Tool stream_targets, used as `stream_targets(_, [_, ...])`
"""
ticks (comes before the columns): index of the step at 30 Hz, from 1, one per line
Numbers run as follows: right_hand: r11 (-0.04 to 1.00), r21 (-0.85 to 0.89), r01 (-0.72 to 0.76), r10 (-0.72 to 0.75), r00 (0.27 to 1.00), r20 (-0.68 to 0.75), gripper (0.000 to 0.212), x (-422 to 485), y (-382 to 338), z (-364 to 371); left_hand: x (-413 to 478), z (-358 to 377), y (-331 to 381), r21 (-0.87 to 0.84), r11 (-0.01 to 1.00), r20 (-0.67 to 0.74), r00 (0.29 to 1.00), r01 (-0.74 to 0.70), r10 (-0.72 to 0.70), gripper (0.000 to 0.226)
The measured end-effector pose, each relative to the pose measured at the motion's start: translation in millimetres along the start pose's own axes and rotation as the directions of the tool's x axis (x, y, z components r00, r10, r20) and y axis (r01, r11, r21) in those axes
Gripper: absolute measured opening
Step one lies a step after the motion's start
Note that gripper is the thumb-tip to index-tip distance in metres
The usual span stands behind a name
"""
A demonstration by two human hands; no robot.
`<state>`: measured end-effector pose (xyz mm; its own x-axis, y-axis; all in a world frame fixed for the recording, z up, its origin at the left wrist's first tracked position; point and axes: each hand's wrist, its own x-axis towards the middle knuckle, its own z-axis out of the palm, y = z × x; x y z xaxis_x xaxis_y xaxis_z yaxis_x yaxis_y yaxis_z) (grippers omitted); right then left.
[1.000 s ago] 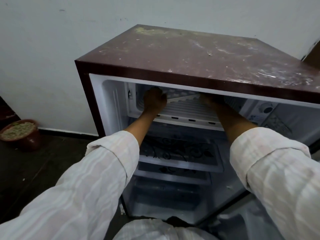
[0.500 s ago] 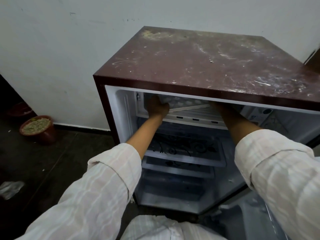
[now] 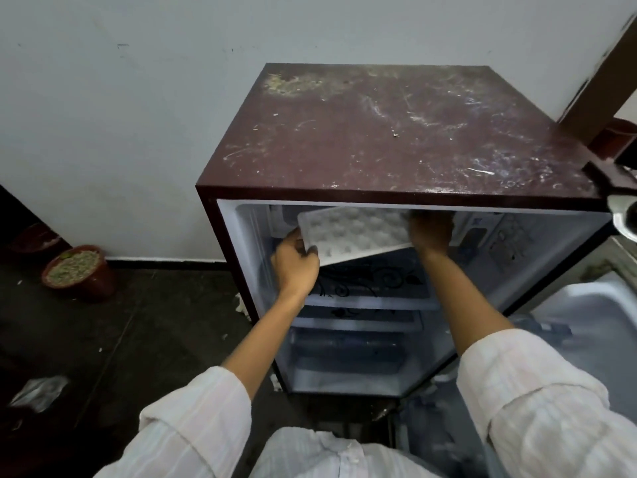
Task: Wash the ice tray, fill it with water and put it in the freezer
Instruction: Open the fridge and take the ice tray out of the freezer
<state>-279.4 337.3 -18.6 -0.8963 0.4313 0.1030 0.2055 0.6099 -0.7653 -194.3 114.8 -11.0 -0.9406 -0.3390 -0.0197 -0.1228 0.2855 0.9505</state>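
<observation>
Head view: we look down on a pale wall [image 3: 138, 98] and a dark floor [image 3: 103, 339], with a small fridge [image 3: 396, 132] standing against the wall, its maroon top scratched and dusty. The fridge door [image 3: 586, 305] is swung open, out past our right grip. Both arms in pale striped sleeves [image 3: 551, 408] reach into the cabinet.

Between the two grips, at the top front of the opening, hangs the white ice tray [image 3: 355, 232]. Its far edge is tucked under the fridge's top rim, it is tilted, and its cells face us. We cannot tell whether the cells hold water.

Our left grip [image 3: 294, 263] is clamped on the tray's near left corner, fingers curled over the edge. Our right grip [image 3: 429, 232] is closed on the tray's right end, its fingertips lost in shadow under the rim.

Just below both grips lies a glass shelf [image 3: 372, 284] with a black scroll pattern. Well off beyond the left grip, a brown flower pot [image 3: 77, 270] sits by the wall, and a scrap of clear plastic [image 3: 38, 391] lies on the floor.
</observation>
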Motion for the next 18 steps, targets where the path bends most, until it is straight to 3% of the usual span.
stream_targets(2, [0.999, -0.040, -0.016, 0.014, 1.000, -0.027, 0.031, -24, -1, -6, -11, -9, -6, -0.020, 1.000, 0.001, 1.000, 0.008, -0.007, 0.043])
stream_targets(7, [0.960, 0.216, -0.180, 0.188, 0.982, -0.019, 0.029, -77, 17, -15, -26, -31, -29, -0.083, 0.996, 0.065, 0.998, 0.025, -0.020, 0.045])
stream_targets(12, [0.907, 0.330, -0.263, 0.287, 0.957, -0.026, 0.026, -130, 27, -20, -38, -54, -40, -0.103, 0.993, 0.140, 0.989, 0.055, -0.040, 0.042])
stream_targets(18, [0.902, 0.314, -0.296, 0.354, 0.923, -0.148, 0.017, -199, 35, -27, -50, -81, -50, -0.125, 0.992, 0.279, 0.960, 0.011, 0.024, 0.039])
